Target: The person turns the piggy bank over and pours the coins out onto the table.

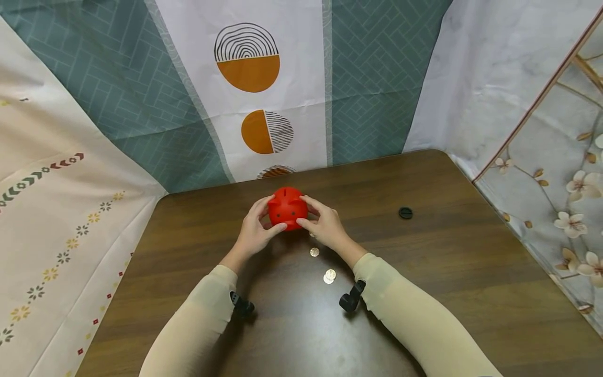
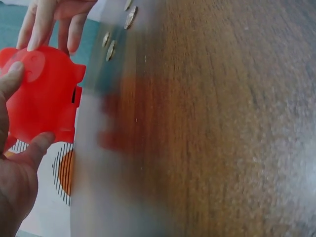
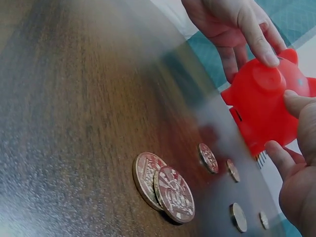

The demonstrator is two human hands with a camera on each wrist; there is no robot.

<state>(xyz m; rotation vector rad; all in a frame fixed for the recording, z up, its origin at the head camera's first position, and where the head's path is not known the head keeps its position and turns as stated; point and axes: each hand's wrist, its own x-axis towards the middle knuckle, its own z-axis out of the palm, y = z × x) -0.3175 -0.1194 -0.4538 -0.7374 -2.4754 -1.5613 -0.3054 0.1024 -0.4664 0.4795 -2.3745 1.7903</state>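
Note:
A red piggy bank (image 1: 288, 210) is held between both hands towards the back of the table, its snout towards me and a slot on top. My left hand (image 1: 253, 231) grips its left side, with the thumb low near the snout. On the other side my right hand (image 1: 328, 227) grips it in the same way. Its feet look slightly raised off the tabletop in the left wrist view, where a dark opening shows on the underside of the piggy bank (image 2: 42, 98). Several gold coins (image 3: 175, 195) lie on the table below and in front of it, two of them overlapping.
A dark round plug (image 1: 405, 213) lies on the wooden table (image 1: 452, 293), right of the hands. Patterned cloth (image 1: 377, 78) hangs behind the table's back edge, with more cloth along both sides.

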